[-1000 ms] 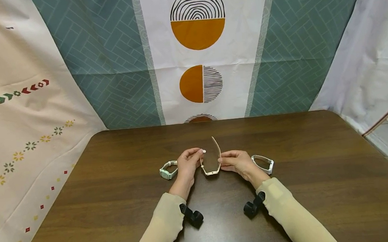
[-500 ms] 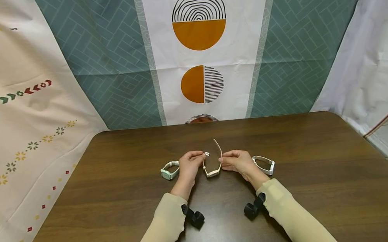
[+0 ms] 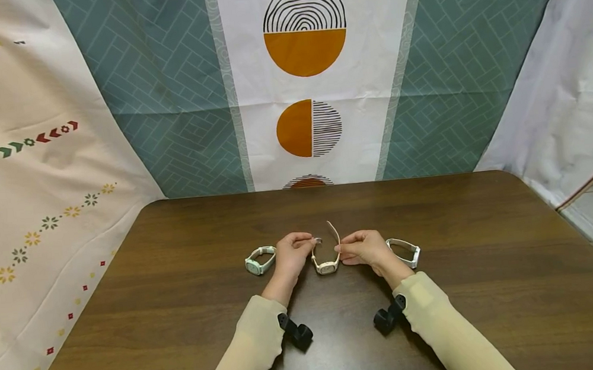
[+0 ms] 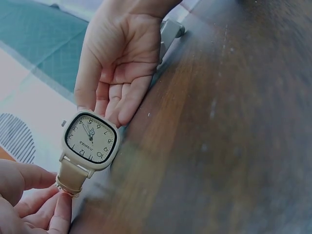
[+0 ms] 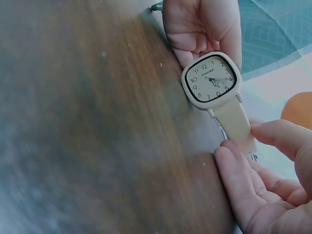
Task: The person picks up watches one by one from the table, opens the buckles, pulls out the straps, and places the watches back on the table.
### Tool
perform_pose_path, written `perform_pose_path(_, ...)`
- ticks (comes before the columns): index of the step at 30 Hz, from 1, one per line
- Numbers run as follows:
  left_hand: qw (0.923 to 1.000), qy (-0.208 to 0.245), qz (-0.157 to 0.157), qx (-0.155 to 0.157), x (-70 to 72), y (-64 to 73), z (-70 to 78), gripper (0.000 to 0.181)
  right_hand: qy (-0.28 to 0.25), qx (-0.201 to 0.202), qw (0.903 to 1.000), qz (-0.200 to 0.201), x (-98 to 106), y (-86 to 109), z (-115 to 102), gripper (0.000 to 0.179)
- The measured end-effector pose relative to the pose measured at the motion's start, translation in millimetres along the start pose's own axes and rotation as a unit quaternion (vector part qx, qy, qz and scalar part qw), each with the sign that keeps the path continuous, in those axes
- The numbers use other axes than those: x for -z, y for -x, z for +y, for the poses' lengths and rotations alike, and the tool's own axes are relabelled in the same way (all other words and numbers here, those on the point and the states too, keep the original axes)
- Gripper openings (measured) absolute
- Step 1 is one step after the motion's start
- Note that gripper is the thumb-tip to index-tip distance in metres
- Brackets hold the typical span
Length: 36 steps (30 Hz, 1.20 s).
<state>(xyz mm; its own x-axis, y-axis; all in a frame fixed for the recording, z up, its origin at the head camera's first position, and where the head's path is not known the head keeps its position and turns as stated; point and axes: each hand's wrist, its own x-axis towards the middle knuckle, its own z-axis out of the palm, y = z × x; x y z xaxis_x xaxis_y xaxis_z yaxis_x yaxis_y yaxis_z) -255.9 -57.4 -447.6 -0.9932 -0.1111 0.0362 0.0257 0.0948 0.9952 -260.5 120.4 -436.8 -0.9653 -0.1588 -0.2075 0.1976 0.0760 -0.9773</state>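
A cream wristwatch (image 3: 328, 268) with a squarish dial and an unfastened strap is between the two hands in the head view. My left hand (image 3: 291, 258) pinches its buckle-end strap between thumb and fingers. On the other side, my right hand (image 3: 364, 250) pinches the longer strap, whose free tip curves up. Both wrist views show the dial (image 4: 91, 136) facing the cameras, with numerals and hands readable. Strap loops (image 4: 68, 187) show beside the left fingers. In the right wrist view the strap (image 5: 236, 124) runs down to the right thumb and fingers.
A mint-green watch (image 3: 254, 266) lies on the brown wooden table (image 3: 180, 315) left of my left hand. A white watch (image 3: 415, 256) lies right of my right hand. Patterned cloths hang behind the table (image 3: 176, 101) and at both sides.
The cream watch has tilted so its dial now faces up toward the head camera, and its free strap tip sits lower. Both hands keep their pinch, the left slightly lower. The other watches stay put.
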Motion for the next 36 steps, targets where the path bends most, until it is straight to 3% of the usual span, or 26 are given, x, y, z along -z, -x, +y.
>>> perform_pose_path(15,0.9997,-0.023,-0.011,0.000,0.4,1.4,4.0,0.018,0.015,-0.009,0.9998,0.005,0,-0.7,0,0.025)
perform_pose_path(25,0.9997,0.008,-0.019,0.014,2.0,0.6,5.4,0.021,0.014,-0.008,0.9999,0.006,0,-1.3,2,0.025)
perform_pose_path(29,0.9990,0.018,-0.033,0.022,3.8,5.5,16.9,0.023,0.019,-0.009,0.9998,0.004,1,-0.2,2,0.025)
perform_pose_path(36,0.9995,-0.008,-0.026,-0.012,6.5,1.0,22.7,0.017,0.035,0.000,0.9991,0.024,-2,2.5,-7,0.022)
